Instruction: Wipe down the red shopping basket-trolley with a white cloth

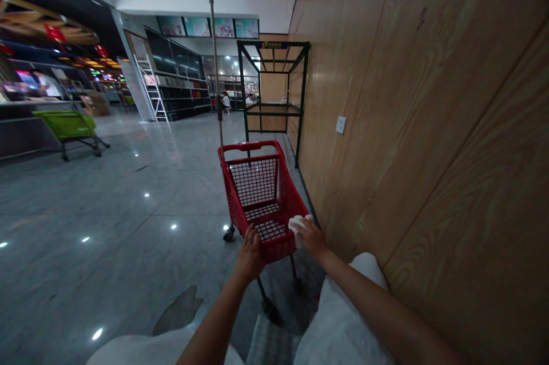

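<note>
A red plastic shopping cart [295,198] on dark legs and wheels stands right in front of me, its near end toward my knees. My left hand [250,253] grips the near left corner of its rim, fingers bent over the edge. At the near right corner, my right hand [312,237] is closed on a white cloth [297,222] and presses it against the rim. Part of the cloth is hidden under the fingers. The cart's basket shows only its grid floor and walls. A tall thin pole [215,62] rises at the cart's far left corner.
A wood-panelled wall [407,113] with a socket [341,125] runs close on my right. Beyond the cart stands a black metal frame [274,110]. On the left are a green cart [71,125] and a ladder [151,87]. People are farther back. Grey floor [128,227] reaches leftward.
</note>
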Tool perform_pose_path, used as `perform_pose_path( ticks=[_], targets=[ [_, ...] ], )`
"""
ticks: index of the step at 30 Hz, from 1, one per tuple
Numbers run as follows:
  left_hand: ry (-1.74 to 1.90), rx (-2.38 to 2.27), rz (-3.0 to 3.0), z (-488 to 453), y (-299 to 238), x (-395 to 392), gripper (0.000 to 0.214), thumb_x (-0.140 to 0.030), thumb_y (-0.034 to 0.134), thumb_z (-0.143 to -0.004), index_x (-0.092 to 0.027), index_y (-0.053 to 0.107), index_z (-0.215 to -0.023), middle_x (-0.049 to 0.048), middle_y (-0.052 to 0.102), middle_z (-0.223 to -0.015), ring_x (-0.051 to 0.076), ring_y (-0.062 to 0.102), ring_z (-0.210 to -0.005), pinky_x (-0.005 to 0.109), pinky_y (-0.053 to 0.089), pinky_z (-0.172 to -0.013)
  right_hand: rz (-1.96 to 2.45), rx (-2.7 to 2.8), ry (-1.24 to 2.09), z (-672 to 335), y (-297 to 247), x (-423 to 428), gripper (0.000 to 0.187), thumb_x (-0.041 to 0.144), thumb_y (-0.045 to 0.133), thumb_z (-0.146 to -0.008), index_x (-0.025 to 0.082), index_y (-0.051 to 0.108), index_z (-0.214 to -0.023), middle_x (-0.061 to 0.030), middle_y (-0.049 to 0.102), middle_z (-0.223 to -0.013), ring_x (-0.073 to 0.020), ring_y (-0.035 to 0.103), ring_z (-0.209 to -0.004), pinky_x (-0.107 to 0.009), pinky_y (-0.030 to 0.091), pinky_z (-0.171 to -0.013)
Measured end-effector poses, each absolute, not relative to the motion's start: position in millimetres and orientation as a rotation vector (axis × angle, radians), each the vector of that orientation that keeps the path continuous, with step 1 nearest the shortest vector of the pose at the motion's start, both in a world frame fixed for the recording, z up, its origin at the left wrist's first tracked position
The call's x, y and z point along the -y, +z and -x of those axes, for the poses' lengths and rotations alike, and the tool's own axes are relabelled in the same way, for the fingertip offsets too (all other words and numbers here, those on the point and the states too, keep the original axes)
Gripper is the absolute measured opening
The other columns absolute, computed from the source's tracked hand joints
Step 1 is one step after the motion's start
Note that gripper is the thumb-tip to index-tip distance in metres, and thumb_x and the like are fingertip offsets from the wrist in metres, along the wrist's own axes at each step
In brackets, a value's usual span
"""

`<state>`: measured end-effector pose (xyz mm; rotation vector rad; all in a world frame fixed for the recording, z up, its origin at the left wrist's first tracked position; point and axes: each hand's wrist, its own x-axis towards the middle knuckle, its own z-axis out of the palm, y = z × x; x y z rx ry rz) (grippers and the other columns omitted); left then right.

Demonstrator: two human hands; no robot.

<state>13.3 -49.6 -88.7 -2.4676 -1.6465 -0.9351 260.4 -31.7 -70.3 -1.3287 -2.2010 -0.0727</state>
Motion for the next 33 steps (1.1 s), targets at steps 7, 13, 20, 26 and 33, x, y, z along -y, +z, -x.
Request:
perform_pose_path(
  ticks=[7,13,20,26,33],
  targets=[
    [-0.862,1.566,2.522,-12.4,-86.6,46.2,0.054,-0.015,0.057,-0.068,-0.017,0.044,-0.12,0.0134,0.053,-0.123,0.03,0.026,-0.141,0.051,0.036,-0.111,1.334,2.167,-0.168,-152.5,-81.3,58.3,0.043,0.012,0.043,-0.093,0.024,0.053,-0.133,-0.0078,0.059,-0.126,-0.0256,0.054,-0.116,-0.041,0.043,-0.103],
    [-0.675,1.517,2.613,9.4,-72.7,47.1,0.053,-0.007,0.05,-0.065,-0.018,0.046,-0.117,0.0125,0.048,-0.135,0.027,0.023,-0.143,0.047,0.039,-0.11,1.168,2.371,-0.155,-215.1,-73.0,35.2,0.043,0.012,0.049,-0.093,0.033,0.055,-0.13,-0.0019,0.062,-0.125,-0.0195,0.059,-0.107,-0.037,0.044,-0.099],
    [-0.79,1.626,2.496,-7.9,-87.0,32.8,0.051,-0.008,0.053,-0.07,-0.013,0.045,-0.12,0.0183,0.047,-0.133,0.031,0.019,-0.144,0.049,0.037,-0.111,1.275,2.162,-0.279,-251.1,-82.1,14.4,0.041,0.009,0.045,-0.092,0.027,0.057,-0.128,-0.0046,0.06,-0.127,-0.0188,0.05,-0.121,-0.041,0.037,-0.108],
    [-0.722,1.669,2.536,-11.3,-85.2,31.4,0.062,-0.01,0.058,-0.065,-0.011,0.041,-0.125,0.0185,0.047,-0.134,0.03,0.014,-0.145,0.048,0.034,-0.112,1.226,2.118,-0.312,-149.3,-113.4,34.3,0.047,0.007,0.05,-0.088,0.022,0.053,-0.133,-0.0097,0.058,-0.13,-0.0267,0.049,-0.123,-0.046,0.037,-0.107],
    [-0.541,1.649,2.629,23.3,-67.2,33.0,0.064,-0.003,0.052,-0.06,-0.015,0.041,-0.122,0.0147,0.039,-0.144,0.024,0.012,-0.146,0.042,0.036,-0.111,1.133,2.22,-0.329,-211.5,-102.3,19.5,0.046,0.008,0.049,-0.09,0.029,0.055,-0.13,-0.0047,0.059,-0.128,-0.0205,0.051,-0.12,-0.039,0.036,-0.109]
  ],
)
